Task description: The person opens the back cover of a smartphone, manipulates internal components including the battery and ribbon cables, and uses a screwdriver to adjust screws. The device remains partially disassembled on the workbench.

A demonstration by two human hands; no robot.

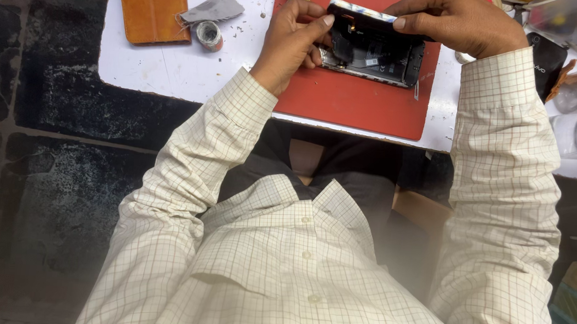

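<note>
Opened phone (374, 46) above red mat (352, 99), pinched between left hand (295, 39), right hand (458, 22)

a worker in a cream checked shirt

long sleeves (509, 162) buttoned at the cuffs, fine brown grid lines, pale buttons down the front, collar open over dark trousers.

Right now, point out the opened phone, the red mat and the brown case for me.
phone (375, 54), head view, on its exposed dark inside, held between both hands.
red mat (352, 102), head view, on the bare part below the phone.
brown case (152, 5), head view, on the middle of its leather-like face.
</note>
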